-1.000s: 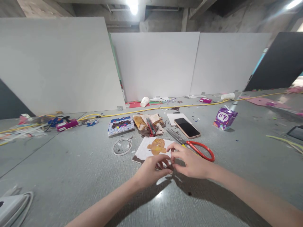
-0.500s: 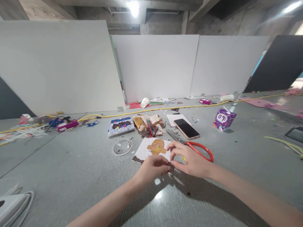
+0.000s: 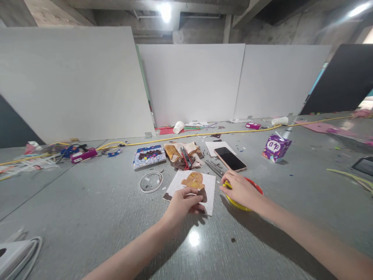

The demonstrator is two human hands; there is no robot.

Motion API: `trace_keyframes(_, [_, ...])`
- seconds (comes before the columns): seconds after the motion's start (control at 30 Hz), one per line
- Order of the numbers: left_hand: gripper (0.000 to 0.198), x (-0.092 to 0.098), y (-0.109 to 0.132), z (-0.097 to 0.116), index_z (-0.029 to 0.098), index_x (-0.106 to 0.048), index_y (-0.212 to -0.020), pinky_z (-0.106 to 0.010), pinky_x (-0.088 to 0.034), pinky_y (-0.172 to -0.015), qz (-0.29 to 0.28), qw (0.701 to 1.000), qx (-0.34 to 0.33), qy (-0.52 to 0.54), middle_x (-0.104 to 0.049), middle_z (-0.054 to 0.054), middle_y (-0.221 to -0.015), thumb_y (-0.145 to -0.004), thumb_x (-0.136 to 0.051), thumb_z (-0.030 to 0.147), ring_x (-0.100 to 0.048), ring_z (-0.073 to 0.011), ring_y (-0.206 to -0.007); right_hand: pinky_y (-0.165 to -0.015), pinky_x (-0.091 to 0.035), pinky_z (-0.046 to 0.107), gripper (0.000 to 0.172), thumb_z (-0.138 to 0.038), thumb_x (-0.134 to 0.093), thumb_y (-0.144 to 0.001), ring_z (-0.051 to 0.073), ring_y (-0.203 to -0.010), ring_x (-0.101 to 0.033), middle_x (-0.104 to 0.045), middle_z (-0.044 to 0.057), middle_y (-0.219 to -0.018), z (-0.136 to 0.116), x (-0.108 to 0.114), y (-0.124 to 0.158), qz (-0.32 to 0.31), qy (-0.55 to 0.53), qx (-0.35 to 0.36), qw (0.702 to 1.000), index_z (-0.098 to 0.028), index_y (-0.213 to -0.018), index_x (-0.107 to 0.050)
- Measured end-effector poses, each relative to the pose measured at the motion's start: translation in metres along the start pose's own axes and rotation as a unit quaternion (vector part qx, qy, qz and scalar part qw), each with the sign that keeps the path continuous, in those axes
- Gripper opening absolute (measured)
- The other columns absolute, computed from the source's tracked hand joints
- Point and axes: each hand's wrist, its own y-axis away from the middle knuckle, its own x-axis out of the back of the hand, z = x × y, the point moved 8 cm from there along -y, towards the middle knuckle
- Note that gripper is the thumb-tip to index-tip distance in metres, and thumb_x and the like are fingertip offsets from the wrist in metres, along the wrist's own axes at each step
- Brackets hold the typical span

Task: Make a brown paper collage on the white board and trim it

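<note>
Ceiling lamp [image 3: 165, 12] overexposed; glare spot on grey surface [image 3: 96, 210]; edges stretched.

The collage sheet [image 3: 178, 182] lies at the centre, the scissors [image 3: 239, 206] to its right. Behind it sit fabric scraps [image 3: 174, 151], a small hand tool [image 3: 185, 156] on top; left of them, a mosaic panel [image 3: 150, 156] behind a ring [image 3: 150, 191]. The smartphone [image 3: 230, 158] lies behind the scissors' handles, left of the drink carton [image 3: 276, 148]. Farther back, a paper cup [image 3: 178, 127] lies before partition boards [image 3: 192, 81].
</note>
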Motion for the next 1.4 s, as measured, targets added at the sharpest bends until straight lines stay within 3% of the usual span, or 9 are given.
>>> trace_keyframes(0.1, [0.010, 0.000, -0.001, 0.002, 0.012, -0.054, -0.072, -0.018, -0.035, -0.046, -0.004, 1.000, -0.016, -0.021, -0.060, -0.002, -0.066, -0.066, -0.061, 0.016, -0.055, -0.0077, -0.049, -0.078, -0.041, 0.033, 0.004, -0.021, -0.051, -0.076, 0.019, -0.085, -0.054, -0.053, 0.004, -0.085, -0.005, -0.001, 0.001, -0.010, -0.022, 0.002, 1.000, -0.018, -0.073, -0.053])
trace_keyframes(0.3, [0.009, -0.006, -0.004, 0.003, 0.012, -0.058, -0.063, -0.019, -0.032, -0.045, -0.050, 0.988, -0.077, -0.121, -0.053, 0.002, -0.051, -0.070, -0.055, 0.018, -0.048, -0.0064, -0.043, -0.074, -0.042, 0.028, 0.026, -0.032, -0.039, -0.086, 0.014, -0.081, -0.054, -0.056, 0.003, -0.086, -0.051, -0.002, 0.010, -0.082, -0.206, 0.069, 0.973, -0.018, -0.071, -0.054])
trace_keyframes(0.4, [0.011, -0.009, -0.004, 0.003, 0.012, -0.060, -0.065, -0.020, -0.031, -0.044, -0.062, 0.980, -0.090, -0.164, -0.053, 0.001, -0.051, -0.070, -0.054, 0.020, -0.048, -0.0073, -0.043, -0.075, -0.041, 0.028, 0.024, -0.029, -0.044, -0.084, 0.014, -0.082, -0.054, -0.056, 0.003, -0.087, -0.063, -0.005, 0.016, -0.091, -0.234, 0.094, 0.963, -0.017, -0.066, -0.053])
trace_keyframes(0.7, [0.012, -0.006, -0.004, 0.005, 0.014, -0.061, -0.070, -0.021, -0.035, -0.047, -0.042, 0.958, -0.146, -0.242, -0.056, 0.000, -0.058, -0.070, -0.052, 0.022, -0.047, -0.0089, -0.046, -0.070, -0.041, 0.029, 0.016, -0.013, -0.049, -0.074, 0.015, -0.077, -0.053, -0.055, 0.003, -0.083, -0.054, -0.007, 0.020, -0.018, -0.222, 0.053, 0.973, -0.018, -0.058, -0.049])
trace_keyframes(0.9, [0.012, -0.002, 0.006, 0.012, 0.017, -0.060, -0.073, -0.024, -0.038, -0.057, 0.013, 0.882, -0.220, -0.417, -0.060, -0.001, -0.064, -0.073, -0.049, 0.019, -0.052, -0.0136, -0.059, -0.076, -0.040, 0.031, 0.021, -0.010, -0.046, -0.073, 0.016, -0.082, -0.051, -0.052, 0.003, -0.083, -0.048, -0.021, 0.031, -0.024, -0.268, -0.004, 0.963, -0.017, -0.054, -0.049])
trace_keyframes(1.03, [0.013, -0.009, 0.017, 0.018, 0.018, -0.059, -0.081, -0.025, -0.040, -0.058, 0.035, 0.817, -0.287, -0.500, -0.061, -0.002, -0.074, -0.076, -0.047, 0.018, -0.053, -0.0143, -0.062, -0.081, -0.039, 0.033, 0.022, -0.009, -0.046, -0.072, 0.016, -0.086, -0.049, -0.051, 0.004, -0.086, -0.044, -0.029, 0.034, -0.031, -0.275, -0.027, 0.960, -0.017, -0.052, -0.049])
trace_keyframes(1.1, [0.015, -0.012, 0.021, 0.020, 0.019, -0.059, -0.087, -0.026, -0.041, -0.058, 0.038, 0.797, -0.308, -0.517, -0.059, -0.003, -0.078, -0.078, -0.047, 0.021, -0.054, -0.0145, -0.063, -0.081, -0.040, 0.033, 0.022, -0.011, -0.047, -0.074, 0.016, -0.086, -0.049, -0.051, 0.004, -0.087, -0.043, -0.029, 0.033, -0.028, -0.279, -0.024, 0.960, -0.018, -0.053, -0.049])
trace_keyframes(1.2, [0.018, -0.015, 0.022, 0.021, 0.020, -0.059, -0.093, -0.027, -0.043, -0.063, 0.030, 0.800, -0.322, -0.505, -0.057, -0.004, -0.085, -0.078, -0.050, 0.026, -0.055, -0.0158, -0.070, -0.081, -0.040, 0.034, 0.019, -0.017, -0.048, -0.077, 0.017, -0.087, -0.049, -0.051, 0.004, -0.088, -0.045, -0.027, 0.032, -0.023, -0.286, -0.003, 0.958, -0.018, -0.058, -0.052])
trace_keyframes(1.4, [0.014, -0.005, 0.014, 0.031, 0.019, -0.062, -0.069, -0.029, -0.042, -0.069, 0.055, 0.814, -0.332, -0.473, -0.056, -0.002, -0.075, -0.075, -0.051, 0.013, -0.053, -0.0173, -0.077, -0.078, -0.041, 0.032, 0.016, -0.022, -0.048, -0.080, 0.017, -0.084, -0.051, -0.052, 0.005, -0.087, -0.045, -0.024, 0.031, -0.009, -0.280, 0.012, 0.960, -0.018, -0.070, -0.059])
